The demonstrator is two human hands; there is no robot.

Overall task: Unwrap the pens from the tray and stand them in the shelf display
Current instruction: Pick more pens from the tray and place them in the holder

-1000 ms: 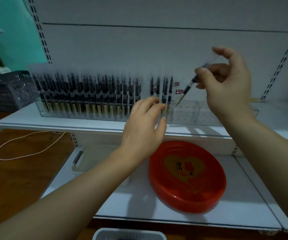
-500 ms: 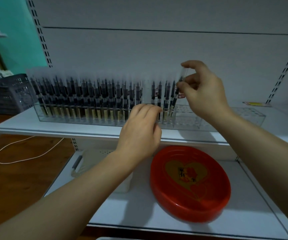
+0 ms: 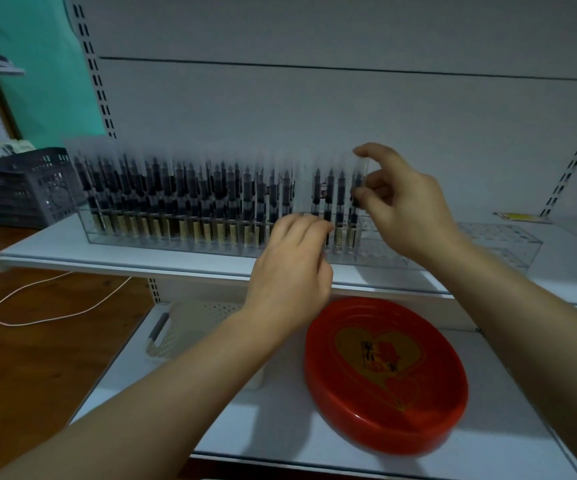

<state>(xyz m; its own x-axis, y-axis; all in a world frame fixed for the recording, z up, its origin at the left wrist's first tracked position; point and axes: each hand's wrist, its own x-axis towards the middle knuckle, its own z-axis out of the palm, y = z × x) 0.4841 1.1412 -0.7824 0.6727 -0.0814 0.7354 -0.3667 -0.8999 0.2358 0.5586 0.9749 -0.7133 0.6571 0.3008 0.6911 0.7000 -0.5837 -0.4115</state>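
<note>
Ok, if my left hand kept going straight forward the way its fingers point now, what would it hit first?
Probably the clear pen display on the upper shelf. The left hand points at its front wall, where pens stand right of a gap; whether the fingers already touch it is unclear.

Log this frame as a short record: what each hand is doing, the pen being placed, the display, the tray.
right hand: pinches a pen by its clear upper end
pen: upright, lower end down in the display, beside three standing pens
left hand: fingers loosely curled at the display's front edge; grip not visible
display: clear rack on upper shelf, left part full of pens, right part without pens
red tray: lower shelf, no pens visible in it
</note>
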